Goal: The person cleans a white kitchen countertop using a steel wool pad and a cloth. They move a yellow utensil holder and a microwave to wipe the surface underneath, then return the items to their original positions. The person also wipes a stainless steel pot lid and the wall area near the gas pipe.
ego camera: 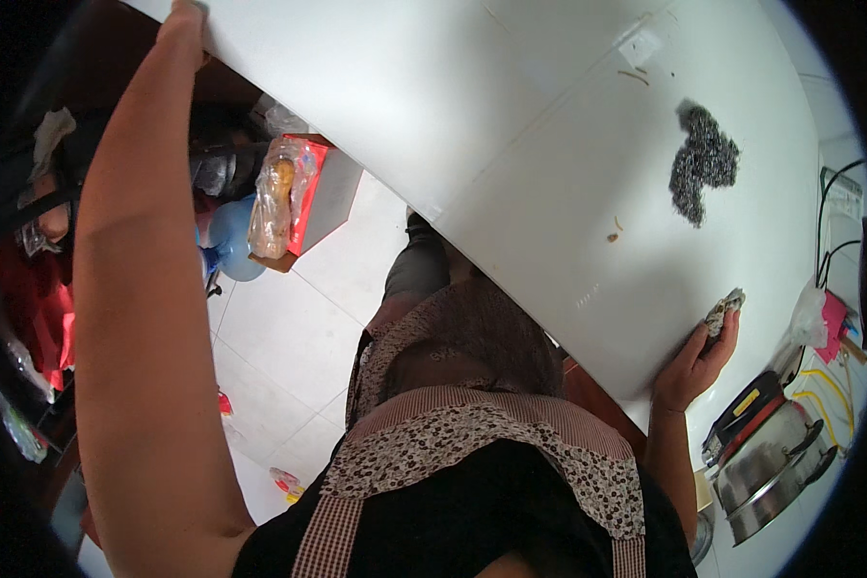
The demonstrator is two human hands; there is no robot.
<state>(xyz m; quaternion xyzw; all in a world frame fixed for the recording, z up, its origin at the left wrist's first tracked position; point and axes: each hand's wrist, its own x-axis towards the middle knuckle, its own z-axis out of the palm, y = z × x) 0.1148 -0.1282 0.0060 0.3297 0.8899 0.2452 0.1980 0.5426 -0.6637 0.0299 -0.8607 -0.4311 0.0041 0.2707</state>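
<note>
My left hand (182,27) reaches to the upper left and touches the edge of the white tabletop (404,94). The picture's top rim cuts it off, so its grip is unclear. Over the right part of the tabletop, my right hand (696,368) holds a small, crumpled, mottled grey-white wad (722,311) between thumb and fingers. What the wad is made of cannot be told. Beyond that hand lies a flattened, ragged tangle of dark grey wiry material, apparently steel wool (704,162). Small brown scraps (613,237) and thin strips (633,76) are scattered on the surface.
Stainless-steel pots (769,462) and a black-handled appliance (744,412) stand right of the tabletop, near black cables (820,224). Below the left edge are a red-and-grey box (321,195), a plastic-wrapped item (278,195) and a blue water bottle (237,238) on the tiled floor (282,339).
</note>
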